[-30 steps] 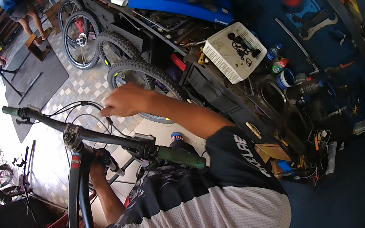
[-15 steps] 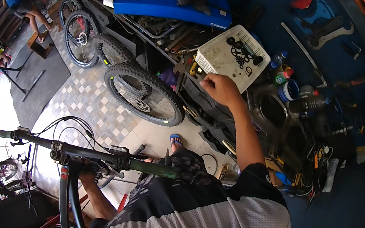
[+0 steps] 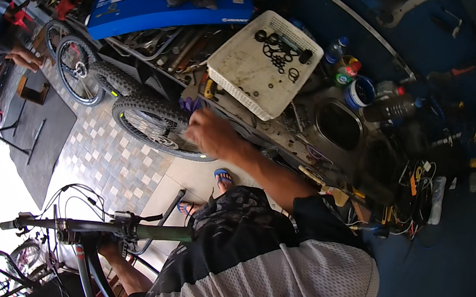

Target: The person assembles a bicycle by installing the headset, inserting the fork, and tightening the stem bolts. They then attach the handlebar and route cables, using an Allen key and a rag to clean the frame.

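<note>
Upper left of centre, a long blue glossy box [image 3: 167, 6] lies on a cluttered workbench [image 3: 292, 132]; right of it, a white perforated plastic basket [image 3: 265, 67] holds black rings. At centre, the right hand [image 3: 212, 133] curls around a purple cloth [image 3: 191, 104] just above a knobby tyre [image 3: 155, 128]. Lower left, the left hand [image 3: 112, 248] sits half hidden under the handlebar [image 3: 96, 228]; its grip cannot be told

I see glaring daylight blowing out the lower left, a dim bench, and heavy fisheye bending with black corners.
</note>
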The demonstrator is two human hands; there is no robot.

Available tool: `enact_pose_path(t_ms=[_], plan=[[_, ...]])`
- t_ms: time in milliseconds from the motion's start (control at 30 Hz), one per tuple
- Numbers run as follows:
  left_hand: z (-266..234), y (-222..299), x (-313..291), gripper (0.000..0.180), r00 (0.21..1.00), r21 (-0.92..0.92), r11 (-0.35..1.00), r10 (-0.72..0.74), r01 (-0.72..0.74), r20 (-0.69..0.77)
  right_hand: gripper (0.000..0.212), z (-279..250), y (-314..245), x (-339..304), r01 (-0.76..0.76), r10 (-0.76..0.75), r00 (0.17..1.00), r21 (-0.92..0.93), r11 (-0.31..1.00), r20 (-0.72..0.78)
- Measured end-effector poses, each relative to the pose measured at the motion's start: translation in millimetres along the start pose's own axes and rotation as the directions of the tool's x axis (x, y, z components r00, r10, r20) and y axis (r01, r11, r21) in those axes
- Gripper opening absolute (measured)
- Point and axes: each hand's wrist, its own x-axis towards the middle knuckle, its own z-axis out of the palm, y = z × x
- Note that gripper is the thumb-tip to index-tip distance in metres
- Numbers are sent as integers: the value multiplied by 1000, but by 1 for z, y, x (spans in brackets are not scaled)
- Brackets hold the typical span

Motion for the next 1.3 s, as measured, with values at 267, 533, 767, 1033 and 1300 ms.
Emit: enact_pose_path(t_ms=[267,533,767,1033,1300], plan=[[26,5,5,36,999,107,994,-27,29,-18,34,-16,6,-98,-467,414,834,65,882,364],[43,5,2,38,998,138,989,-52,56,-32,19,-82,42,-145,-546,549,823,-62,835,148],[30,6,-8,40,997,65,997,-42,47,-70,18,-161,95,-205,-665,819,574,-579,471,6],[-7,-1,-10,41,997,-289,957,-41,19,-69,26,-158,110,-223,-619,809,586,-622,480,42],[1,-11,-15,35,999,-441,897,-25,11,-24,20,-165,121,-229,-567,756,642,-586,580,127]])
